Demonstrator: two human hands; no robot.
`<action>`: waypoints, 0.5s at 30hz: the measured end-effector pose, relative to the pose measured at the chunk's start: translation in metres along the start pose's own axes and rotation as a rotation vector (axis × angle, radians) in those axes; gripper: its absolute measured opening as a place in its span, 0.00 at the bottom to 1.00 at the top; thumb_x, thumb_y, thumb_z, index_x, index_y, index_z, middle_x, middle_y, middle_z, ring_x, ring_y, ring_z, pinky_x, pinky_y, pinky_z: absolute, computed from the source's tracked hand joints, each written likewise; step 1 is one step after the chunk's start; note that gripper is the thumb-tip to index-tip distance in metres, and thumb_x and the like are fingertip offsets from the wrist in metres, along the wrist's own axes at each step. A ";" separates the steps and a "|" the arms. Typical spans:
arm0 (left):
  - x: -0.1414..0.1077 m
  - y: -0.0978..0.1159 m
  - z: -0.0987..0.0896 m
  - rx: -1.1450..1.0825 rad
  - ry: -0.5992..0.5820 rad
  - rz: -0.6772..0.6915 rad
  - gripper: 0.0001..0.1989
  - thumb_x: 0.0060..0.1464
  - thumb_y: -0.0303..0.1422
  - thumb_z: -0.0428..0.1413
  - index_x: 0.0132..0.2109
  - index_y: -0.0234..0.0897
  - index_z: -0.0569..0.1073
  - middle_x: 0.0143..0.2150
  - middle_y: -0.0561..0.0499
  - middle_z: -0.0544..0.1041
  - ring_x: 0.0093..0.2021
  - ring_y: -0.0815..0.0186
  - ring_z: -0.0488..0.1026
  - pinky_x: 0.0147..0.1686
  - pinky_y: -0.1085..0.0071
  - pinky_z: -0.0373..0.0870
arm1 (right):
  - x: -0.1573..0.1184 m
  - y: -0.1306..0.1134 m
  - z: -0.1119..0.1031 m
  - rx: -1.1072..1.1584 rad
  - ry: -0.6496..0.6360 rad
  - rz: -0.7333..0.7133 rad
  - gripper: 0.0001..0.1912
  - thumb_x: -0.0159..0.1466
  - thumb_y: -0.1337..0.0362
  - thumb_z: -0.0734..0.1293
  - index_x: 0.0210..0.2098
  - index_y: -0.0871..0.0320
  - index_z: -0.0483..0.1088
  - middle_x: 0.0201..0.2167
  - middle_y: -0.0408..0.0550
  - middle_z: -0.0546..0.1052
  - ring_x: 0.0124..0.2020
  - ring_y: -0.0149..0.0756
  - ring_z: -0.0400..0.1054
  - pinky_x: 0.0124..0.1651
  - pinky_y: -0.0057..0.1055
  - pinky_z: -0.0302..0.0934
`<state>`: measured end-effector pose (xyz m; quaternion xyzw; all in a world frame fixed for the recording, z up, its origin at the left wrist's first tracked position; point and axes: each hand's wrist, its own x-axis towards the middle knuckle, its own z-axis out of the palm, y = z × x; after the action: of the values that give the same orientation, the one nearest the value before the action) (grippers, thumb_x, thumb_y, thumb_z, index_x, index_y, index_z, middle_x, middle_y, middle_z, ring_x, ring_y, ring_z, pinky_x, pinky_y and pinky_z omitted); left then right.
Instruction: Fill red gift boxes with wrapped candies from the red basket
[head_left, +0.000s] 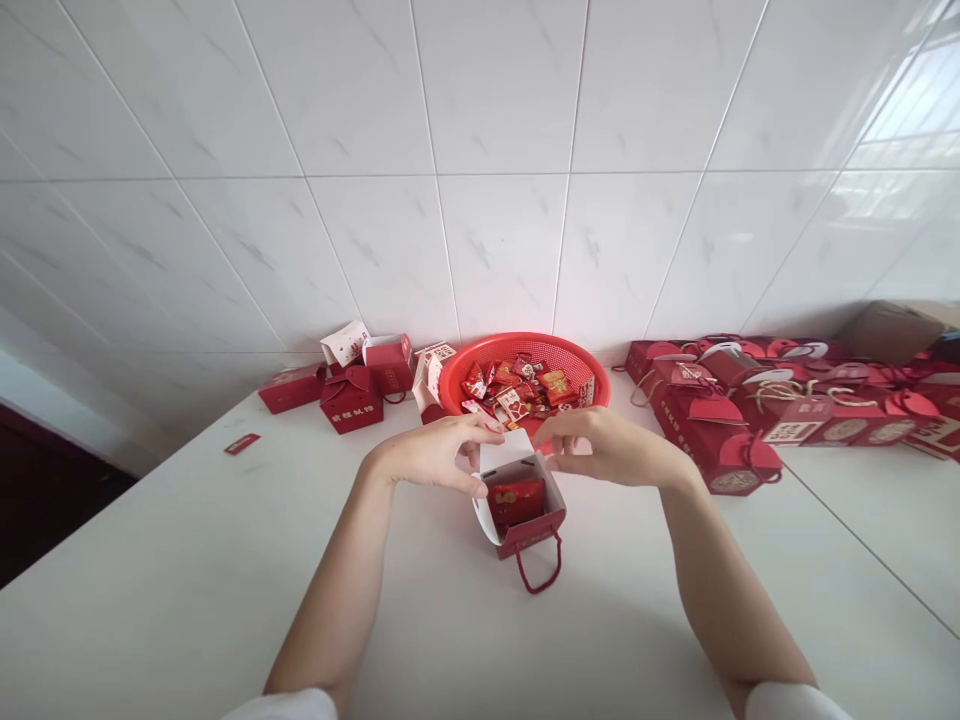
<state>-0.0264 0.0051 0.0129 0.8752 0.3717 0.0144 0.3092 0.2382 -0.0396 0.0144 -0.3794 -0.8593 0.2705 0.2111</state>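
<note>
An open red box with white inner flaps stands on the white table, and a red wrapped packet lies inside it. Its dark red cord handle hangs toward me. My left hand is at the box's left side, fingers apart, with the thumb by the left flap. On the other side, my right hand is curved near the right rim, its fingers apart and nothing visible between them. Just behind both hands is a red plastic basket of wrapped sweets.
Several red boxes stand at the back left, with a small red tag in front. Many red boxes with cords fill the back right, beside a brown carton. A tiled wall rises behind the table.
</note>
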 end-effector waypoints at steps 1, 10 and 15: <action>-0.001 0.002 0.000 0.018 0.007 -0.007 0.35 0.47 0.42 0.66 0.62 0.40 0.73 0.55 0.44 0.74 0.53 0.53 0.74 0.48 0.68 0.70 | -0.003 -0.001 0.002 -0.025 -0.042 0.012 0.06 0.64 0.61 0.69 0.39 0.55 0.77 0.32 0.46 0.78 0.31 0.34 0.69 0.33 0.29 0.60; 0.001 0.010 0.004 -0.068 -0.055 0.111 0.06 0.51 0.37 0.64 0.35 0.41 0.84 0.46 0.50 0.80 0.45 0.60 0.76 0.44 0.71 0.69 | -0.030 0.017 0.033 -0.156 -0.112 0.256 0.12 0.62 0.55 0.72 0.39 0.55 0.71 0.38 0.47 0.78 0.33 0.36 0.69 0.33 0.31 0.57; 0.011 0.012 0.014 -0.123 -0.266 0.121 0.10 0.54 0.42 0.63 0.33 0.41 0.83 0.36 0.52 0.82 0.39 0.63 0.76 0.39 0.72 0.67 | -0.030 0.021 0.054 -0.095 0.035 0.298 0.14 0.61 0.58 0.72 0.40 0.54 0.66 0.35 0.44 0.75 0.29 0.34 0.66 0.32 0.31 0.57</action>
<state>-0.0069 -0.0012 0.0061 0.8697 0.2724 -0.0605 0.4072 0.2376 -0.0672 -0.0442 -0.5170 -0.8014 0.2512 0.1654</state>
